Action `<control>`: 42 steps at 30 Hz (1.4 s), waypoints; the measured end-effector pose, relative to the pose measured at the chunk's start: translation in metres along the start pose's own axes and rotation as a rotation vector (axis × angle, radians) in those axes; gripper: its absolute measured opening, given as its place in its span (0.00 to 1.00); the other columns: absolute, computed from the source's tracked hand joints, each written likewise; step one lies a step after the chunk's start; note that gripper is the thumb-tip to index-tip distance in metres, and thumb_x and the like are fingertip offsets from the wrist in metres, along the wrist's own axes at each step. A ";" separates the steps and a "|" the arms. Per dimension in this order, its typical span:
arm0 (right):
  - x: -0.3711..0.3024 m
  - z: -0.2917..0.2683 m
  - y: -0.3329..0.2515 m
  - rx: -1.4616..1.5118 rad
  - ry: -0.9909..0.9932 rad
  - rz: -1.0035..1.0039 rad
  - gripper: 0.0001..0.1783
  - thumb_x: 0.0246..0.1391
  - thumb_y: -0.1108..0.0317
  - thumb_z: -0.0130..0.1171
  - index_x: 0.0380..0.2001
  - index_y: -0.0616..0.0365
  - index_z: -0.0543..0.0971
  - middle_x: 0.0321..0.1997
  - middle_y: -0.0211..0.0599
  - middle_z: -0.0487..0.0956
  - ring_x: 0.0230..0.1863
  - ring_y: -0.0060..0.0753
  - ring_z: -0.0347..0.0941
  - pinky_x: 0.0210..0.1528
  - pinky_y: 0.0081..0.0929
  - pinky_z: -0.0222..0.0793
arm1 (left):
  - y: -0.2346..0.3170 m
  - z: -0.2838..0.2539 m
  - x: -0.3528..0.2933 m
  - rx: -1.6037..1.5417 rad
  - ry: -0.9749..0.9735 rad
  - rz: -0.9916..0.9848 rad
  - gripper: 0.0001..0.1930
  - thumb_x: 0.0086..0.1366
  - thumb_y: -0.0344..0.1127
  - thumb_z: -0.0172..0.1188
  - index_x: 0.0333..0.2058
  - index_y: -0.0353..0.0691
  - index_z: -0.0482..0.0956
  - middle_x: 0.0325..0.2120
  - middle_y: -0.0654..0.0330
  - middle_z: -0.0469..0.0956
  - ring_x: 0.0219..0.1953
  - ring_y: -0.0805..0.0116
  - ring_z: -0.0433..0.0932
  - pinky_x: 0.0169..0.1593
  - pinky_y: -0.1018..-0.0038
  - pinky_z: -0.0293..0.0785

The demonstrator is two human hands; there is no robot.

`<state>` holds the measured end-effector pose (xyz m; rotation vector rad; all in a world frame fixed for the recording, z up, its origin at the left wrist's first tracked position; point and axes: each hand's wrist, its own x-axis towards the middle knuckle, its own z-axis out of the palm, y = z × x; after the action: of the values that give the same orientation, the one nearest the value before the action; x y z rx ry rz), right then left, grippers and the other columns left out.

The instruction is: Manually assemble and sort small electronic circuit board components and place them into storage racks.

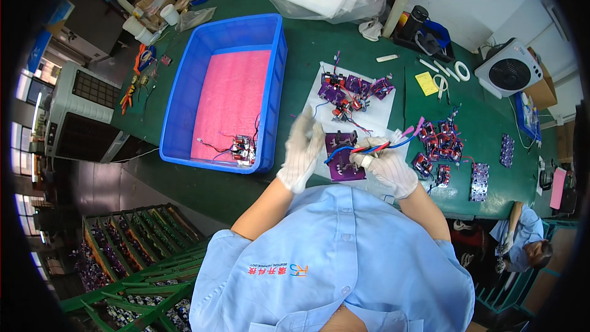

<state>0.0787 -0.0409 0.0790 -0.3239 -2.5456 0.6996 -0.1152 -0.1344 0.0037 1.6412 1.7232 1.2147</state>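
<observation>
My left hand [302,152], in a white glove, is raised between the blue tub and a purple circuit board [346,171]. Its fingers are stretched out, and nothing shows in them. My gloved right hand [390,171] closes on a bundle of red, blue and black wires [380,147] at the board's right edge. Pink ends stick out of the bundle to the right. A white sheet [385,118] lies under the board, and a pile of purple boards with wires [355,91] rests on its far part.
At left stands the blue tub [278,86], lined with pink foam, with a wired board [243,149] in its near corner. More wired boards [440,141] lie to my right, beside flat board panels [479,182]. A fan [511,72] stands far right. Another person [525,233] sits beyond the table's right end.
</observation>
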 end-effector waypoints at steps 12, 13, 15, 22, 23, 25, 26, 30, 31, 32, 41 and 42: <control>-0.006 0.005 -0.013 1.381 -0.167 1.089 0.10 0.50 0.66 0.58 0.25 0.62 0.74 0.14 0.23 0.62 0.10 0.13 0.50 0.12 0.16 0.42 | 0.086 -0.045 0.032 -0.118 -0.459 -0.144 0.09 0.57 0.35 0.55 0.31 0.33 0.77 0.22 0.52 0.76 0.24 0.59 0.75 0.30 0.69 0.70; -0.003 0.002 -0.021 1.388 -0.139 1.156 0.09 0.51 0.67 0.57 0.26 0.63 0.74 0.14 0.21 0.61 0.09 0.12 0.50 0.11 0.16 0.41 | 0.087 -0.045 0.030 -0.109 -0.498 -0.178 0.09 0.58 0.34 0.54 0.32 0.33 0.76 0.22 0.52 0.75 0.24 0.59 0.75 0.30 0.70 0.70; -0.007 0.000 -0.015 1.452 -0.117 1.141 0.09 0.52 0.67 0.56 0.27 0.63 0.74 0.13 0.21 0.60 0.10 0.11 0.50 0.11 0.16 0.41 | 0.074 -0.036 0.024 -0.020 -0.366 -0.102 0.09 0.59 0.33 0.53 0.32 0.33 0.76 0.22 0.52 0.76 0.25 0.58 0.76 0.31 0.69 0.70; 0.006 -0.009 -0.026 1.193 0.260 0.964 0.07 0.55 0.69 0.51 0.29 0.62 0.71 0.12 0.18 0.57 0.09 0.10 0.47 0.11 0.14 0.40 | 0.036 0.006 0.023 0.103 0.308 0.046 0.05 0.59 0.28 0.52 0.34 0.35 0.73 0.27 0.49 0.75 0.28 0.55 0.76 0.31 0.67 0.71; 0.002 -0.006 -0.027 1.223 0.309 0.910 0.07 0.54 0.67 0.53 0.29 0.61 0.72 0.13 0.18 0.58 0.10 0.10 0.49 0.12 0.14 0.41 | 0.035 0.005 0.022 0.147 0.283 0.043 0.06 0.59 0.28 0.52 0.35 0.36 0.73 0.25 0.50 0.74 0.27 0.55 0.75 0.30 0.67 0.71; 0.000 -0.008 -0.027 1.269 0.343 0.917 0.08 0.53 0.65 0.55 0.28 0.58 0.72 0.14 0.20 0.60 0.11 0.12 0.51 0.13 0.15 0.43 | 0.027 0.005 0.021 0.170 0.256 0.072 0.05 0.60 0.27 0.50 0.35 0.37 0.72 0.21 0.52 0.71 0.22 0.57 0.73 0.27 0.69 0.70; -0.003 -0.006 -0.023 1.268 0.328 0.913 0.08 0.53 0.65 0.55 0.28 0.58 0.72 0.14 0.20 0.60 0.11 0.12 0.51 0.13 0.15 0.43 | 0.023 0.006 0.021 0.173 0.268 0.066 0.05 0.60 0.27 0.50 0.35 0.37 0.72 0.21 0.52 0.71 0.22 0.57 0.73 0.27 0.69 0.70; -0.013 -0.002 -0.008 1.562 0.693 0.563 0.14 0.53 0.57 0.58 0.25 0.53 0.69 0.16 0.24 0.63 0.12 0.17 0.54 0.14 0.19 0.47 | 0.008 0.002 0.024 -0.134 0.215 -0.205 0.09 0.64 0.34 0.48 0.37 0.33 0.68 0.19 0.63 0.70 0.21 0.70 0.74 0.24 0.77 0.70; -0.008 -0.002 -0.006 1.563 0.755 0.552 0.13 0.53 0.57 0.58 0.27 0.53 0.69 0.18 0.25 0.64 0.13 0.18 0.57 0.15 0.20 0.50 | 0.013 0.001 0.025 -0.428 0.165 -0.423 0.10 0.64 0.36 0.49 0.37 0.33 0.68 0.21 0.64 0.70 0.22 0.71 0.74 0.24 0.79 0.71; -0.005 -0.004 -0.007 1.561 0.828 0.546 0.13 0.53 0.58 0.58 0.28 0.54 0.69 0.19 0.26 0.66 0.14 0.19 0.59 0.16 0.20 0.53 | 0.027 0.000 0.028 -0.722 0.098 -0.642 0.12 0.64 0.38 0.50 0.37 0.33 0.67 0.23 0.64 0.70 0.22 0.73 0.74 0.24 0.80 0.72; -0.038 0.009 0.019 1.680 0.494 0.584 0.14 0.53 0.57 0.56 0.29 0.55 0.69 0.27 0.30 0.70 0.27 0.22 0.67 0.27 0.20 0.66 | 0.061 0.012 0.026 -1.838 -0.289 -0.948 0.29 0.63 0.59 0.44 0.49 0.40 0.71 0.47 0.50 0.73 0.50 0.55 0.70 0.56 0.58 0.63; -0.025 0.002 0.011 1.583 0.687 0.622 0.15 0.53 0.54 0.56 0.29 0.55 0.69 0.25 0.30 0.69 0.24 0.21 0.66 0.23 0.19 0.65 | 0.069 0.005 0.028 -1.990 -0.251 -0.921 0.30 0.63 0.60 0.43 0.49 0.38 0.71 0.46 0.47 0.73 0.50 0.52 0.70 0.56 0.59 0.63</control>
<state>0.1001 -0.0411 0.0624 -0.5848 -0.7158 2.0451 -0.0785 -0.1135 0.0651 -0.2286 0.2675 1.1885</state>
